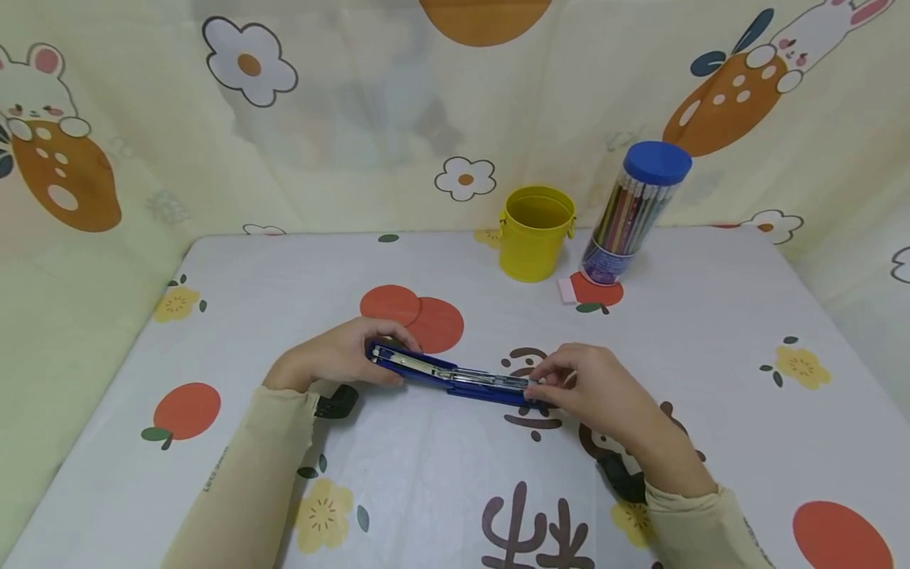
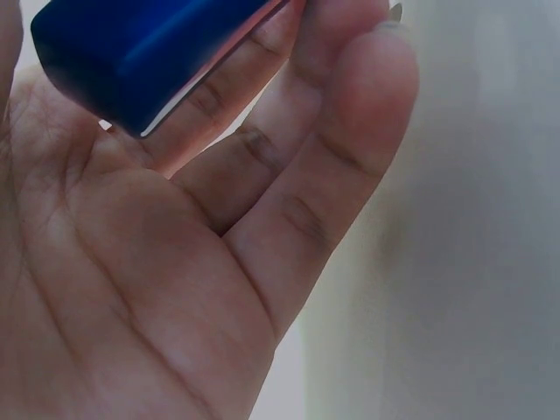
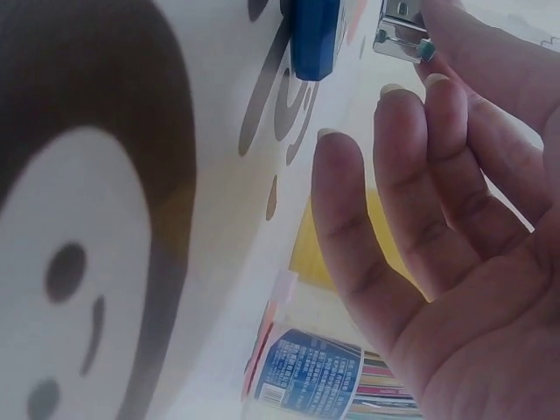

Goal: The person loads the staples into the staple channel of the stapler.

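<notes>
A dark blue stapler (image 1: 455, 376) is swung wide open above the middle of the table, its metal insides facing up. My left hand (image 1: 355, 352) grips its left end between thumb and fingers; in the left wrist view the blue casing (image 2: 140, 61) lies across the fingers. At the other end, my right hand (image 1: 586, 387) pinches the metal tip of the staple channel with thumb and forefinger. The right wrist view has this metal tip (image 3: 402, 33) at the thumb, beside the stapler's blue end (image 3: 315, 39). The other right fingers are loosely bent below it.
A yellow bucket (image 1: 535, 245) stands at the back of the table. To its right is a clear tube of pencils (image 1: 629, 213) with a blue lid. Close by lies a small pinkish eraser-like block (image 1: 566, 291). A printed curtain (image 1: 341, 158) hangs behind the table.
</notes>
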Demonstrator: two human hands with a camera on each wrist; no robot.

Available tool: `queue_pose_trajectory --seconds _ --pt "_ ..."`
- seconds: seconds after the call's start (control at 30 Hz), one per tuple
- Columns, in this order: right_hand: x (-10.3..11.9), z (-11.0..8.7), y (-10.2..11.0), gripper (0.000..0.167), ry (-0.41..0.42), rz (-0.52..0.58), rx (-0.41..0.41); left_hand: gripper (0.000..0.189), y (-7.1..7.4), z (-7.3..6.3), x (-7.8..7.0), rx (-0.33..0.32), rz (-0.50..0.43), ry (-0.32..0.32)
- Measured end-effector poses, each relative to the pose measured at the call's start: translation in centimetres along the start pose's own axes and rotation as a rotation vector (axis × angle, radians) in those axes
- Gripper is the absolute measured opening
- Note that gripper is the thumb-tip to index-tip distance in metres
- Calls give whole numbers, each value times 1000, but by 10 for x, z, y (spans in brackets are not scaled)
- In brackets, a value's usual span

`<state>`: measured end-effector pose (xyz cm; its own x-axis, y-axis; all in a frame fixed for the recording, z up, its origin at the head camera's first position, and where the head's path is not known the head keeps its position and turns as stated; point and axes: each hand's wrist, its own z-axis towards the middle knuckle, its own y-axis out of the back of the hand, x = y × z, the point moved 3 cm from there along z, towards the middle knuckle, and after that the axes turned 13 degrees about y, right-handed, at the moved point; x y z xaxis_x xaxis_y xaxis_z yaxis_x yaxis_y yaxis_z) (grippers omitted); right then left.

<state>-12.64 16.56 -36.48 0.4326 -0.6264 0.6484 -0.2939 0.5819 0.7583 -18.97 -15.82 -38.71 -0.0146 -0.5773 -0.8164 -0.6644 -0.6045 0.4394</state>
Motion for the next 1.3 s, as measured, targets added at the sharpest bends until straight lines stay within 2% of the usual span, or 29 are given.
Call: queue_pose_trajectory --seconds 0.57,0.73,0.87,1.07,1.3 --pt "-2 1 1 20 2 23 7 38 1 0 0 -3 11 -3" --pt "-4 0 1 27 9 49 14 39 1 0 -1 -3 14 5" --pt "-5 -2 3 41 8 97 10 39 1 -1 -2 -3 13 10" --pt "-7 -4 6 70 19 185 1 39 1 -2 -4 -14 24 -5" --pt "-9 -3 7 97 53 176 -40 40 0 -2 -6 -15 19 -20"
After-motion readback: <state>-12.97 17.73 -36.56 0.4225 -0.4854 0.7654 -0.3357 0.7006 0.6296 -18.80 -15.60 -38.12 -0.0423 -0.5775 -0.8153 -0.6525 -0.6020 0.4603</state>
